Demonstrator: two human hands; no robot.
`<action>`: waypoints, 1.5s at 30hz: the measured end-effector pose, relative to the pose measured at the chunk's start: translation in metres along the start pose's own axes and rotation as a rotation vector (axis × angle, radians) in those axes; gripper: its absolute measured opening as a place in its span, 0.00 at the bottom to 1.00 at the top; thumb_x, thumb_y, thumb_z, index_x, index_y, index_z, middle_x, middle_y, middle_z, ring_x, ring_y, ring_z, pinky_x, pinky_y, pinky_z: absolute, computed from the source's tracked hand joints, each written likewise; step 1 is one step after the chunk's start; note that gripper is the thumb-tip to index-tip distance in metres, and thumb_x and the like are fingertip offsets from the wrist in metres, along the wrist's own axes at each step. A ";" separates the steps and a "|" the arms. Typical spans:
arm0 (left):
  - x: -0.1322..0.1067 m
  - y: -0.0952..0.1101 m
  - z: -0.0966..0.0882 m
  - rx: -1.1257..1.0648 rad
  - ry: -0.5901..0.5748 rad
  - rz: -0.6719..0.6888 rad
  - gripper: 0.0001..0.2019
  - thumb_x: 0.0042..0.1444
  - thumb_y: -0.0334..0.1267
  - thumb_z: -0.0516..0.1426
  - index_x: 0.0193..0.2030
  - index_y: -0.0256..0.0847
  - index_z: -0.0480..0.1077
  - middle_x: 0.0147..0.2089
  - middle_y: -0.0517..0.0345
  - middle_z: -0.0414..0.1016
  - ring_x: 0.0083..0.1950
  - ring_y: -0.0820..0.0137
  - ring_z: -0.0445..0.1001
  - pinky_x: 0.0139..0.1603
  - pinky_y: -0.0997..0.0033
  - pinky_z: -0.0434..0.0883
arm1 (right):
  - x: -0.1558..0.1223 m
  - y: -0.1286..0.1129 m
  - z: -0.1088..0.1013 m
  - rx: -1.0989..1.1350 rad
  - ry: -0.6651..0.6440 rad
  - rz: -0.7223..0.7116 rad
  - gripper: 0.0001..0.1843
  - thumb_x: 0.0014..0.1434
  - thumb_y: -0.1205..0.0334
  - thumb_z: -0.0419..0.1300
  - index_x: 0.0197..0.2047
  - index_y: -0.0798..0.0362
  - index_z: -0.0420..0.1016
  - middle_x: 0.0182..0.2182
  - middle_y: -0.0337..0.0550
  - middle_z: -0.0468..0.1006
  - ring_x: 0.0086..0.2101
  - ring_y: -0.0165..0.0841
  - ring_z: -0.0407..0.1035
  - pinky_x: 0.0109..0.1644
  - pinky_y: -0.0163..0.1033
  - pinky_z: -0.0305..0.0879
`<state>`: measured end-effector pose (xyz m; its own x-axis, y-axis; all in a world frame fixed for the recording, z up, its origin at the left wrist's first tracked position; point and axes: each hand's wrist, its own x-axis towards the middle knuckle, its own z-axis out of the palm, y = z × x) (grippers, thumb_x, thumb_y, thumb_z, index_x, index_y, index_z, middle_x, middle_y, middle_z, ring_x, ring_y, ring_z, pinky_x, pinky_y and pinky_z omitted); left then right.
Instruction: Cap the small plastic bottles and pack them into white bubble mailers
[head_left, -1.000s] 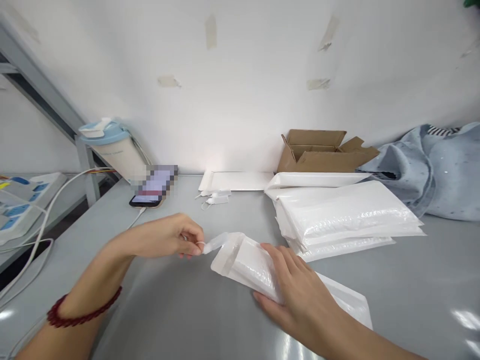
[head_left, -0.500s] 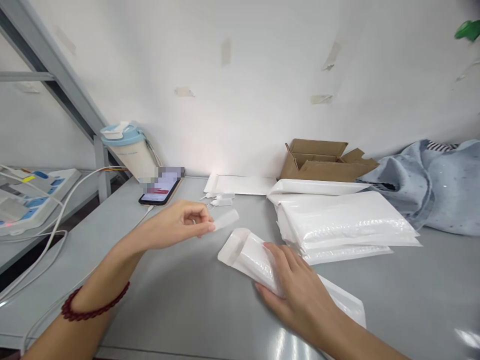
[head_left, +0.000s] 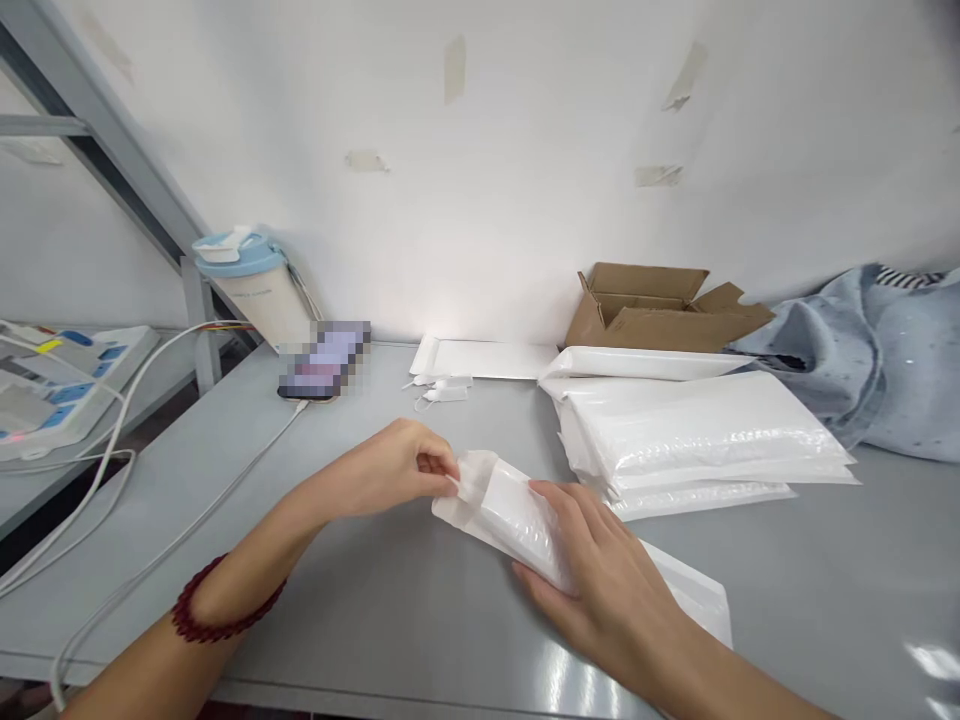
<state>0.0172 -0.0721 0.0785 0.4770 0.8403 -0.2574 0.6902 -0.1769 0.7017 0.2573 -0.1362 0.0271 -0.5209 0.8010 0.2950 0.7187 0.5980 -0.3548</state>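
Note:
My right hand [head_left: 600,570] wraps round a small white bubble mailer [head_left: 517,520], squeezing it so that its open end faces left. At that mouth is my left hand [head_left: 409,465], its thumb and fingers pinched on a small translucent white piece [head_left: 469,480]. Most of the piece is hidden against or inside the mailer's flap; I cannot tell how far in it is. Behind the hands lie a few small white tags with looped strings [head_left: 448,388]. Another flat white mailer [head_left: 495,360] rests by the wall. Under my right hand, part of a further white mailer [head_left: 694,595] shows.
A stack of white bubble mailers [head_left: 705,430] lies to the right, with an open cardboard box [head_left: 667,310] behind it and blue cloth [head_left: 900,370] beyond. At left are a phone [head_left: 326,365] on a cable, a tumbler [head_left: 255,290] and a power strip [head_left: 82,390].
My left hand has moved right and slightly down, carrying the small translucent piece to the mailer's mouth. My right hand keeps its grip. The view has shifted a little.

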 end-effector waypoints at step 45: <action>0.013 -0.007 0.029 -0.275 -0.080 -0.083 0.19 0.59 0.47 0.49 0.22 0.38 0.66 0.20 0.61 0.68 0.21 0.74 0.66 0.23 0.76 0.64 | 0.005 -0.005 -0.010 0.025 -0.443 -0.236 0.29 0.64 0.50 0.49 0.65 0.52 0.53 0.66 0.51 0.50 0.65 0.44 0.41 0.64 0.52 0.49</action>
<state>0.0345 -0.0743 0.0512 0.4739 0.8011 -0.3657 0.5606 0.0458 0.8268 0.2557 -0.1355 0.0387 -0.8172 0.5753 -0.0335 0.5494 0.7603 -0.3467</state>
